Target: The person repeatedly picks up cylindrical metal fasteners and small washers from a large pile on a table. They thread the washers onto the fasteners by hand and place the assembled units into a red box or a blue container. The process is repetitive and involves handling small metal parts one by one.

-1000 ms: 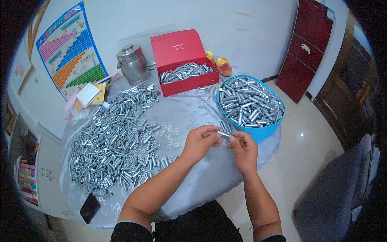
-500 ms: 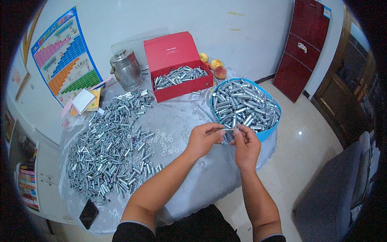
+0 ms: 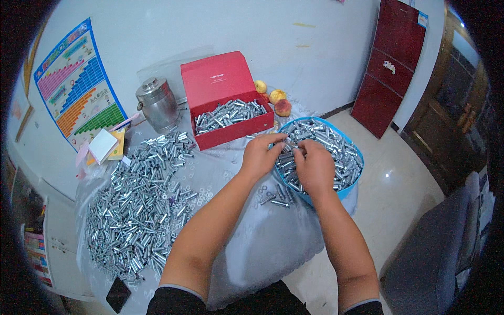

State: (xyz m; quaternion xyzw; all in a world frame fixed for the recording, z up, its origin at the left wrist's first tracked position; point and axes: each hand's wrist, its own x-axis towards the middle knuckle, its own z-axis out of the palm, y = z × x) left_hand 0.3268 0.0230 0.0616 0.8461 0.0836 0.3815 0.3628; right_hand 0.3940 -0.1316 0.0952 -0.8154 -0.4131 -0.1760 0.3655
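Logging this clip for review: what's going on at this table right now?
A person sits at a table covered in clear plastic, with both hands raised over the near rim of a blue basin full of silver metal bolts. The left hand and right hand meet around a small metal piece pinched between the fingertips. A big loose pile of bolts lies to the left, and an open red box holds more.

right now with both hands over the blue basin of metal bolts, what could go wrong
1. The round blue plastic basin sits at the table's edge beside the floor; pressing on it might tip it and spill the bolts.
2. The left hand and right hand pinch a small silver bolt between their fingertips; it could slip and mix in.
3. The loose silver bolt pile spreads near the table's edge, so pieces may roll off.
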